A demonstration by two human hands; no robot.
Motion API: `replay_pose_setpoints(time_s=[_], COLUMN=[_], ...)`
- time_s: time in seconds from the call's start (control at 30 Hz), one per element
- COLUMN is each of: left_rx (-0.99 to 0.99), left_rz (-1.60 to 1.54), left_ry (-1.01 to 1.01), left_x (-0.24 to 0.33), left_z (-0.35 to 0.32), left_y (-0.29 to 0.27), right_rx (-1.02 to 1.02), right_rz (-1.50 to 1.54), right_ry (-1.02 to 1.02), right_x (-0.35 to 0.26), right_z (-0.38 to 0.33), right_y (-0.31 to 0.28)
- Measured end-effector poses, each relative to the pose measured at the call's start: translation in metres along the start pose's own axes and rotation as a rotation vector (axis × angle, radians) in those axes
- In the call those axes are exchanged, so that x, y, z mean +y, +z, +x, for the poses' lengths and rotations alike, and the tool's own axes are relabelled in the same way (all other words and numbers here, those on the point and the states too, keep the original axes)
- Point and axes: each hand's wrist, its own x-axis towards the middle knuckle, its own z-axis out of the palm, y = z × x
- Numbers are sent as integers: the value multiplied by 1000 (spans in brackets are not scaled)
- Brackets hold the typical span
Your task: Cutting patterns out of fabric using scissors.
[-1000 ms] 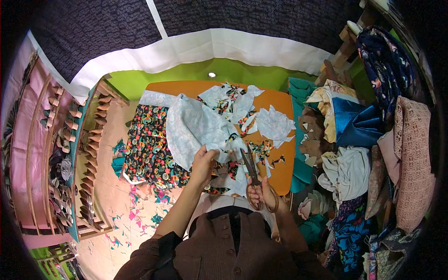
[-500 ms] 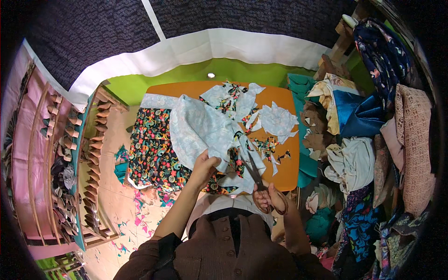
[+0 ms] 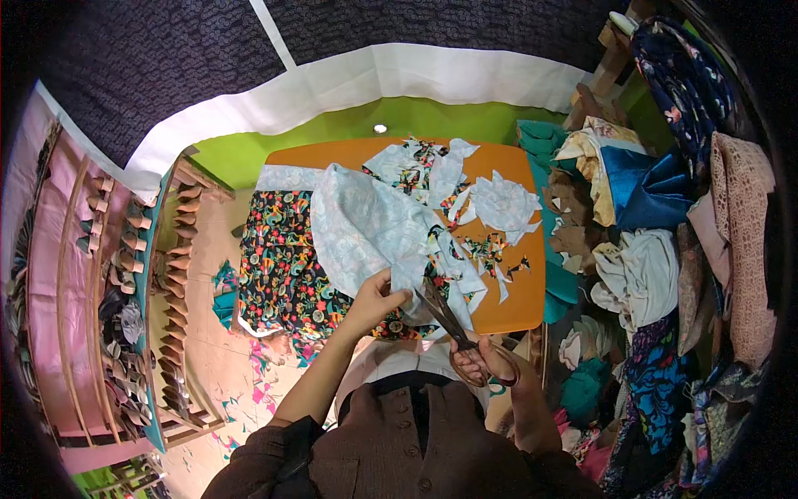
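My left hand (image 3: 376, 298) grips the near edge of a pale blue printed cloth (image 3: 366, 229) whose flowered dark side (image 3: 283, 258) hangs over the left edge of the orange table (image 3: 524, 303). My right hand (image 3: 480, 362) holds a pair of scissors (image 3: 445, 314), blades pointing up into the cloth just right of my left hand. Cut scraps (image 3: 503, 204) of the same cloth lie across the middle and right of the table.
A heap of folded fabrics (image 3: 640, 191) is stacked along the right. A wooden rack (image 3: 179, 274) with thread cones stands at the left. Small cloth scraps (image 3: 270, 358) litter the floor. A green wall (image 3: 357, 125) rises behind the table.
The view has tilted slightly. The cloth has shifted a little in my left hand and the scissors have moved up further into its edge.
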Motion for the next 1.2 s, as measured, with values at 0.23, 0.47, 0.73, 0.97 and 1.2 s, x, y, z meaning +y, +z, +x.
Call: replay_pose_setpoints(time_s=[0.23,0.47,0.73,0.97,1.2], left_rx=[-62,-61,-42,-109,-112], left_rz=[-19,-12,99,223,188], left_ry=[10,-26,41,-54,-88], left_x=[-3,-6,-25,-17,-15], left_z=[1,2,6,3,5], left_y=[-2,7,5,10,14], right_rx=[36,90,290,337,337], right_rz=[-8,82,-140,-114,-9], right_ry=[-46,-133,-245,-343,-350], right_x=[-2,7,21,18,16], right_z=[3,18,43,54,57], right_y=[12,20,24,31,35])
